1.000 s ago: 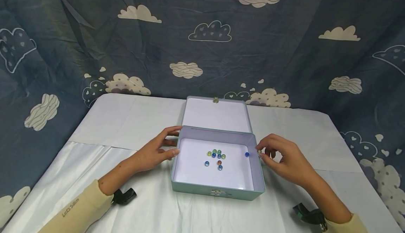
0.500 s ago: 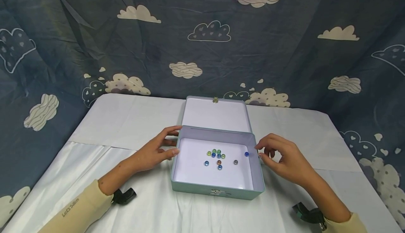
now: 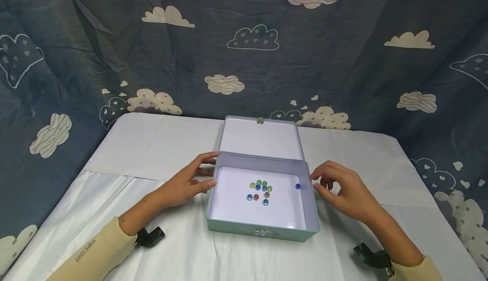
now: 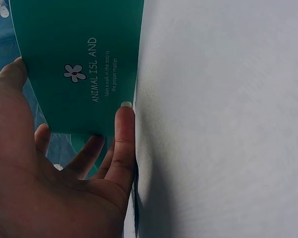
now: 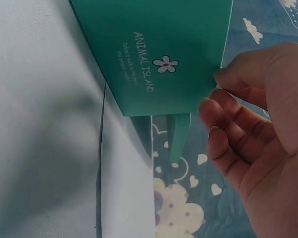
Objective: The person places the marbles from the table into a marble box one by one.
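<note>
A green metal tin box (image 3: pixel 236 228) stands on the white cloth, with its lid (image 3: pixel 263 139) folded back behind it. Several glass marbles lie loosely grouped on its pale floor, among them a red-orange marble (image 3: pixel 256 197) and a brownish marble (image 3: pixel 267 195). Apart from these, a dark blue marble (image 3: pixel 298 186) lies by the right wall. My left hand (image 3: pixel 187 181) touches the box's left side with extended fingers and thumb. Beside the right rim is my right hand (image 3: pixel 341 190), fingers loosely bent and holding nothing; in the right wrist view a fingertip touches the box edge.
White cloth (image 3: pixel 152 145) covers the table. Behind it hangs a dark cloud-patterned curtain (image 3: pixel 213 60). A black wrist device (image 3: pixel 150 237) sits below the left hand, and another black device (image 3: pixel 371 256) below the right.
The marble pinched in my right hand at the right rim has been let go and rolled left across the box floor. The red-orange marble has shifted left. My left hand stays put.
</note>
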Motion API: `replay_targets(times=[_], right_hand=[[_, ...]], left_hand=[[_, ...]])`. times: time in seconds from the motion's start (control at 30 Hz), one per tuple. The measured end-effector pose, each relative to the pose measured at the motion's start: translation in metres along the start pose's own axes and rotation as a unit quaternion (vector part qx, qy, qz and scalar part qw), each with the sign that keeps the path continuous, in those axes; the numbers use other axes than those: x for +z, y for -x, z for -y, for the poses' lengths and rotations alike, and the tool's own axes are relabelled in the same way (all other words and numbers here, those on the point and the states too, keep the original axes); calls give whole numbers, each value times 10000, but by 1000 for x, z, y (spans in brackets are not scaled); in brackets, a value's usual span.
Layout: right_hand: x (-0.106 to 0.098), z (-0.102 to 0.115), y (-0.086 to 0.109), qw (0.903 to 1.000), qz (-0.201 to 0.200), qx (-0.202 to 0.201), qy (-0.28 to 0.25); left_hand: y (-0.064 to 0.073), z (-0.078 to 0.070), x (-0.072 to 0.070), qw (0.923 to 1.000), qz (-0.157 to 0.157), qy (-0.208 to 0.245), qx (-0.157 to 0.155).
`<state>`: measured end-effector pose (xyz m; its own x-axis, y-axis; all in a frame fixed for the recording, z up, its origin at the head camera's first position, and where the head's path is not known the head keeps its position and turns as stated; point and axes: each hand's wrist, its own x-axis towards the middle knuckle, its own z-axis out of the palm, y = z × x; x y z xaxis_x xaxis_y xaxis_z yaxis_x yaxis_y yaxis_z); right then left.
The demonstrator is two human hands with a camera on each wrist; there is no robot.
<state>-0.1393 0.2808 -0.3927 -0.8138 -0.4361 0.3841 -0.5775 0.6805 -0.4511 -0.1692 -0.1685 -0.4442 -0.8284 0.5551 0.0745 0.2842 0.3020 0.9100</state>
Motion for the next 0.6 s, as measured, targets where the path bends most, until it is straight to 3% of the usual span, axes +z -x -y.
replay_targets(times=[0.37,0.6], right_hand=[[-1,-9,5,9988,-82,368,310],[-4,-17,7,9975,-149,495,484]], left_hand=[[3,-1,0,10000,18,-30,47],[5,-4,-3,9995,-36,-303,13]])
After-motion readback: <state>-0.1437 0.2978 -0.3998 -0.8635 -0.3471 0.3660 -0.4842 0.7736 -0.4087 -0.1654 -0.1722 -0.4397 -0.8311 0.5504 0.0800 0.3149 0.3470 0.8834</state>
